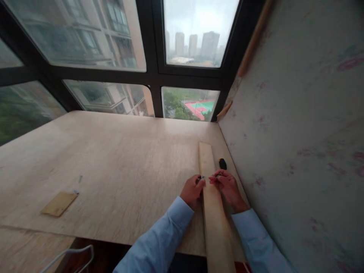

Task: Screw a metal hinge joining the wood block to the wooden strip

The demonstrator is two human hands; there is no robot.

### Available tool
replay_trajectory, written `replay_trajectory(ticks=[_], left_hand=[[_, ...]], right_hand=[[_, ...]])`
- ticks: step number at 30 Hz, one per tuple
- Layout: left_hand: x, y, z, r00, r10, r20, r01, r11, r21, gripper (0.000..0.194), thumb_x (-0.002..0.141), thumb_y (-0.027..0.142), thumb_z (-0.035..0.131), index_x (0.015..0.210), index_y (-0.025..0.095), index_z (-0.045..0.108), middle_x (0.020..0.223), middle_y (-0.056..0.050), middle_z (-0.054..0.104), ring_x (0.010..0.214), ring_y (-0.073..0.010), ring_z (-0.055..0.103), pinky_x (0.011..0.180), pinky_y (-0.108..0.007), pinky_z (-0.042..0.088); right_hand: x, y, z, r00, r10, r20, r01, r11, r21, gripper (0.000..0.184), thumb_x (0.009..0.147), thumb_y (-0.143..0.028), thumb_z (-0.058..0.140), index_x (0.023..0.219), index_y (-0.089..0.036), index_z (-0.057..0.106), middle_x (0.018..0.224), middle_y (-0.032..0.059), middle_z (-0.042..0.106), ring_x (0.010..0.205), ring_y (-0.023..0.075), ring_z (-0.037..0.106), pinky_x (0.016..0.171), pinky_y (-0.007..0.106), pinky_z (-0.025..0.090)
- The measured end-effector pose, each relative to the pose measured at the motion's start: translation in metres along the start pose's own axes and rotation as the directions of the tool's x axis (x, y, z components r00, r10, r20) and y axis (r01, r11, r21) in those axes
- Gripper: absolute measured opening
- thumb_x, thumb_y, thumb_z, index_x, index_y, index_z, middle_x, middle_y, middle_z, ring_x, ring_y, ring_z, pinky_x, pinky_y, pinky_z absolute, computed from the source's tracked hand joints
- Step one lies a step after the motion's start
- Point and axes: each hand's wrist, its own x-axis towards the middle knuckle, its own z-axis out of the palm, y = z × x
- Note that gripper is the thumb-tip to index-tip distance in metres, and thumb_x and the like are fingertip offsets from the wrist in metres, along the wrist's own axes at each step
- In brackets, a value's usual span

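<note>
A long narrow wooden plank (pixel 212 197) lies on the plywood tabletop (pixel 119 167), running away from me near the right wall. My left hand (pixel 192 189) rests at the plank's left edge, fingers pinched on a small metal object (pixel 202 177). My right hand (pixel 227 186) lies on the plank's right side, fingers closed round a thin pencil-like thing pointing at the same spot. Both sleeves are light blue.
A small black object (pixel 222 163) lies right of the plank. A thin square offcut (pixel 58 203) and small bits (pixel 78 185) lie at the front left. A pale stained wall panel (pixel 298 132) stands at the right; windows (pixel 159 57) close the far side. A white wire frame (pixel 71 256) sits below.
</note>
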Motion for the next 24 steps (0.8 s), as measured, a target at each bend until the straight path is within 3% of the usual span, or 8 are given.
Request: replay_trajectory(ticks=[8,12,17,24], left_hand=[[-0.002,0.014,-0.003,0.99,-0.122,0.071,0.131,0.982,-0.134,0.038,0.09,0.042,0.046,0.112,0.014,0.062,0.079,-0.003,0.059,0.052,-0.0102,0.053,0.041,-0.019,0.045],[-0.004,0.021,-0.004,0.984,-0.148,0.099,0.163,0.972,-0.172,0.037,0.091,0.039,0.044,0.11,0.013,0.061,0.074,-0.001,0.056,0.05,-0.0097,0.052,0.04,-0.019,0.046],[-0.002,0.017,-0.005,0.985,-0.129,0.117,0.146,0.977,-0.156,0.033,0.088,0.032,0.048,0.114,0.014,0.059,0.081,-0.003,0.059,0.052,-0.0096,0.054,0.041,-0.019,0.047],[-0.001,0.013,-0.005,0.987,-0.112,0.115,0.13,0.977,-0.168,0.035,0.085,0.033,0.053,0.114,0.015,0.059,0.086,-0.005,0.062,0.058,-0.0111,0.058,0.043,-0.018,0.047]], right_hand=[[0.003,0.0,0.003,0.983,-0.165,-0.085,0.144,0.967,-0.208,0.024,0.078,-0.042,0.067,0.086,-0.02,0.066,0.09,0.0077,0.076,0.076,0.0179,0.069,0.073,0.032,0.056],[-0.001,0.001,0.004,0.975,-0.219,-0.033,0.195,0.918,-0.347,0.032,0.084,-0.048,0.062,0.09,-0.018,0.071,0.099,0.0096,0.074,0.088,0.0197,0.068,0.076,0.032,0.055],[-0.005,0.004,0.0,0.957,-0.288,0.023,0.262,0.835,-0.483,0.029,0.084,-0.045,0.062,0.092,-0.019,0.072,0.094,0.0067,0.07,0.083,0.0182,0.065,0.069,0.028,0.054],[-0.006,0.011,-0.003,0.942,-0.305,0.142,0.331,0.768,-0.549,0.027,0.084,-0.038,0.064,0.102,-0.02,0.072,0.09,0.0058,0.071,0.08,0.0174,0.066,0.072,0.031,0.055]])
